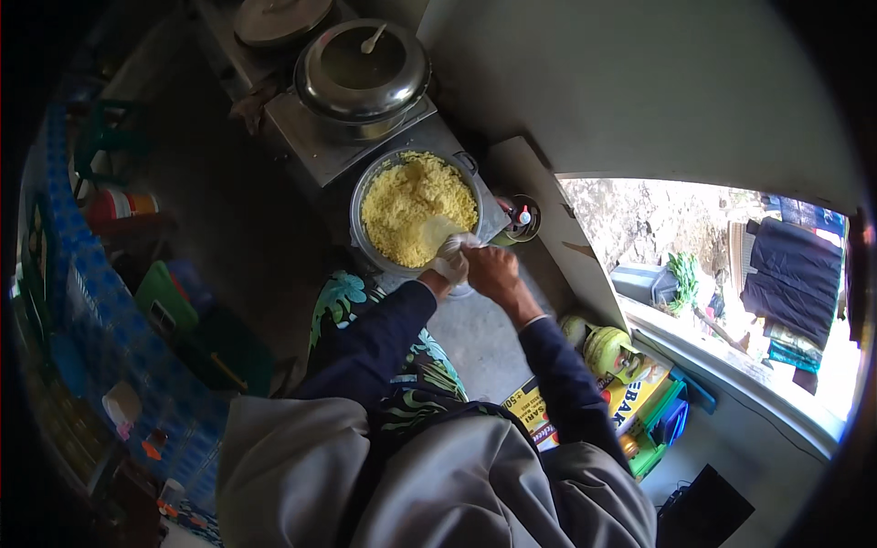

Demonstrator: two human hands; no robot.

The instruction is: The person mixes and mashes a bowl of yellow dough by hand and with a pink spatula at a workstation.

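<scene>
Meeting just over the near rim of a wide metal pot, the two hands sit close together, with a loose heap of yellow rice filling the pot beyond them. Thin, see-through plastic covers much of the left hand and seems to reach out above the rice; the right hand is bare, its fingers curled in against the plastic, though whether they pinch it or only touch it I cannot tell. How wide the left fingers are is also unclear. The plastic should be light, limp, slippery and easy to tear, best held by a gathered edge near the wrist. The rice looks soft and crumbly, better scooped than pinched, while the full pot would likely be heavy, with a side handle at its far right offering a firm hold. Hard to make out are the plastic's outline against the pale grains and whether it is a glove or a bag; the left fingertips are lost beneath it, and the rice hides the pot's bottom.
</scene>
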